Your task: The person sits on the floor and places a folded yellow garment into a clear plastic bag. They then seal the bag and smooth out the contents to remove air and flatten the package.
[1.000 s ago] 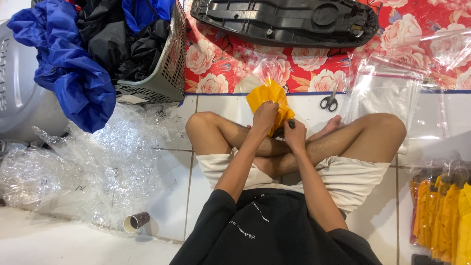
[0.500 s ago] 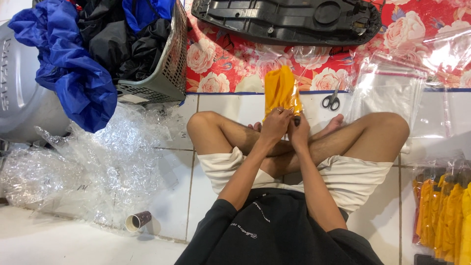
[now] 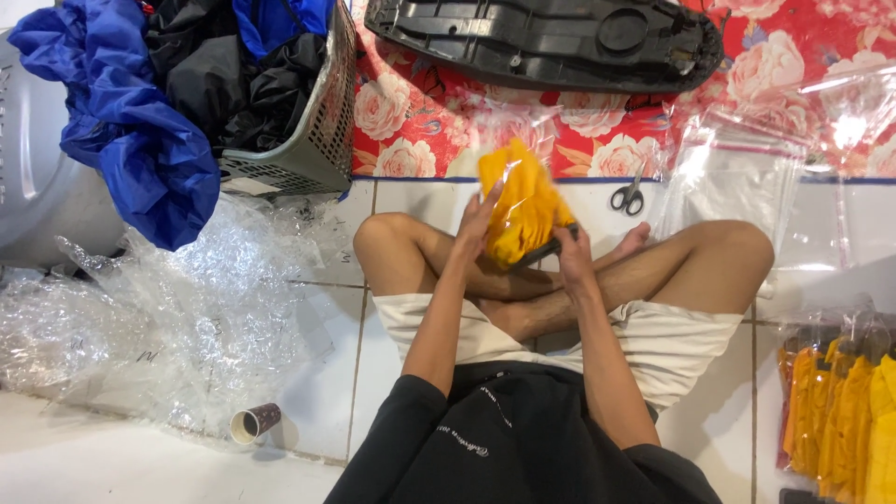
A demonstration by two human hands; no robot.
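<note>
Yellow bundle in clear plastic (image 3: 525, 201) now tilted and bunched, leaning toward upper left of frame; 0.5 s ago it stood narrow and upright, 1.0 s ago spread flat. Left hand (image 3: 476, 229) moved up along its left side; right hand (image 3: 569, 257) grips lower right edge.

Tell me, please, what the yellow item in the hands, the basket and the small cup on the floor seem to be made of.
Yellow item: looks like soft folded fabric in a clear glossy plastic film, which glints.
Basket: likely rigid grey plastic, with a moulded grid of holes.
Cup: probably paper, matte brown outside, pale inside.
</note>
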